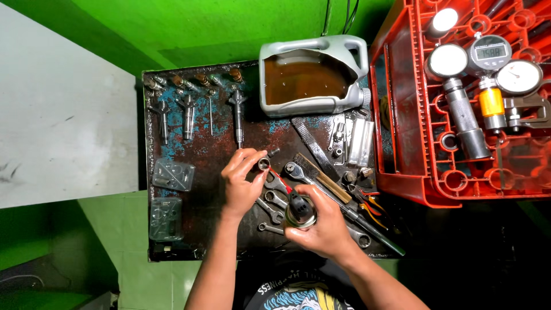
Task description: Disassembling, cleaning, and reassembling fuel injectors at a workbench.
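Both forearms rise from the bottom edge, bare, converging toward centre. The left hand (244,183) sits at about eleven o'clock from the right hand (322,228), its fingers (251,158) curled and pinched together at the tips, thumb opposed. The right hand lies lower, knuckles up, fingers wrapped closed in a firm grip.

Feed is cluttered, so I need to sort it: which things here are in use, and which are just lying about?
In use:
left hand holding a small socket
right hand holding a spray can

Lying about:
wrenches
injectors
cut-open jug
red crate with gauges
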